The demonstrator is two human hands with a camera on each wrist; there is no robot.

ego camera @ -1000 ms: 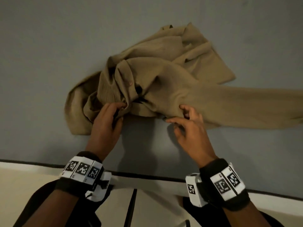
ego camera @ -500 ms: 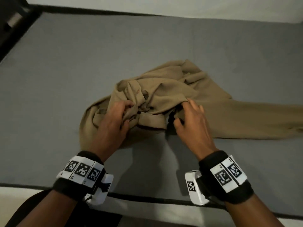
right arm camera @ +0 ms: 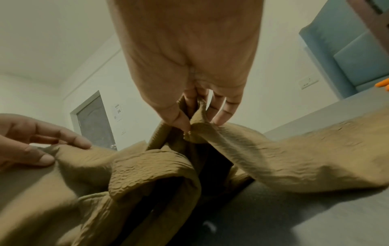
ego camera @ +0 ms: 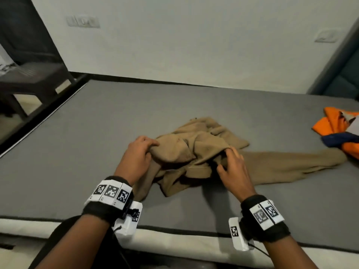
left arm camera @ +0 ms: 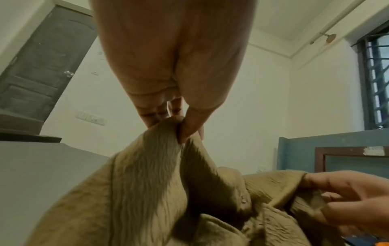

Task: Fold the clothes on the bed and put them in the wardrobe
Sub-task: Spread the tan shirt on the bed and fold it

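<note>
While the bed [ego camera: 81, 121] carries nothing folded yet, the task has barely begun: the tan garment [ego camera: 196, 152] lies crumpled mid-mattress, toward its near edge, and an orange garment [ego camera: 336, 123] waits at the right edge. No wardrobe is identifiable. The wrist views alone show that the left hand [ego camera: 137, 158] and the right hand [ego camera: 234, 167] each pinch tan cloth between thumb and fingers.

your right hand [right arm camera: 189, 69] pinches a fold of the tan shirt [right arm camera: 273, 158] above the grey bed [right arm camera: 315, 216]; your left hand [right arm camera: 31, 141] grips the shirt's other side.
</note>
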